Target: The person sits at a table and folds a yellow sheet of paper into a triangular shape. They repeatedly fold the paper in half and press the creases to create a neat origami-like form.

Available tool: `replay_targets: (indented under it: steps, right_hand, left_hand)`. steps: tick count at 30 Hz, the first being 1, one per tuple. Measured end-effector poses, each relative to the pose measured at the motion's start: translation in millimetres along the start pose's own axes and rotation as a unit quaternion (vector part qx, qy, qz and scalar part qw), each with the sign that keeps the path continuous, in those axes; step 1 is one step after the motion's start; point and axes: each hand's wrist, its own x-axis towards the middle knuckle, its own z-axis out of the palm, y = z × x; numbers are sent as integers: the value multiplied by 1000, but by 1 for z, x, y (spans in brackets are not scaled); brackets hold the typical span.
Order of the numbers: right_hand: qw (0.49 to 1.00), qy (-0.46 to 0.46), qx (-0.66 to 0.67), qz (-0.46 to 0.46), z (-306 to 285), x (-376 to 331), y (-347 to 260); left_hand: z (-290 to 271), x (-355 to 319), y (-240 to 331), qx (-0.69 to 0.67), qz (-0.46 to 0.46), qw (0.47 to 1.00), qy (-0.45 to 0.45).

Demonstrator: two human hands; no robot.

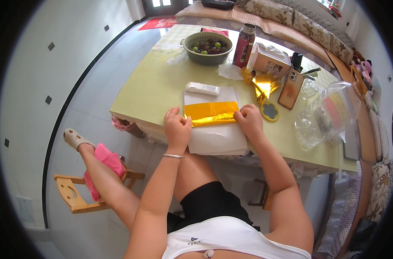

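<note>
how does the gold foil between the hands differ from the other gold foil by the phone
The foil strip is fairly flat and rectangular; the bunched foil is irregular. The left hand and right hand touch the foil strip's ends; neither touches the bunched foil. The foil strip lies over white paper; the bunched foil sits near the phone. Both are shiny gold.

Glittering gold on the foil strip (211, 112), and plain white on the paper sheets (218, 140) beneath it! Beyond the strip, a grey-green colander (206, 58) shows off fruit (213, 48) in bright green and deep purple. Right of the strip, a yellow disc (270, 111) flashes a grey-blue flower pattern, and farther right of it, a tan-brown phone (290, 90). All round the strip, the tabletop (149, 93) glows pale yellow-green.
</note>
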Motion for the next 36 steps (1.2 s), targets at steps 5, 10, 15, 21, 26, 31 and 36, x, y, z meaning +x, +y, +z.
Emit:
replay_targets:
  steps: [5, 10, 15, 21, 26, 31, 36]
  right_hand:
    - [1000, 2, -25, -5, 2, 0, -2]
    - [999, 7, -49, -7, 1, -1, -5]
    - [999, 8, -52, -7, 2, -1, -7]
    - [999, 12, -47, -12, 3, -1, -3]
    - [999, 14, -43, -12, 2, 0, -3]
    - [999, 14, -50, -13, 4, 0, -3]
    - [998, 25, -56, -14, 3, -2, -4]
  left_hand:
    - [3, -1, -3, 9, 15, 1000, 2]
    - [3, 0, -1, 14, 13, 1000, -9]
    - [3, 0, 0, 35, 33, 999, 9]
    - [4, 1, -1, 49, 45, 998, 8]
    - [5, 1, 0, 54, 50, 997, 7]
    - [5, 2, 1, 104, 104, 989, 30]
    - [-7, 23, 25, 170, 362, 917, -10]
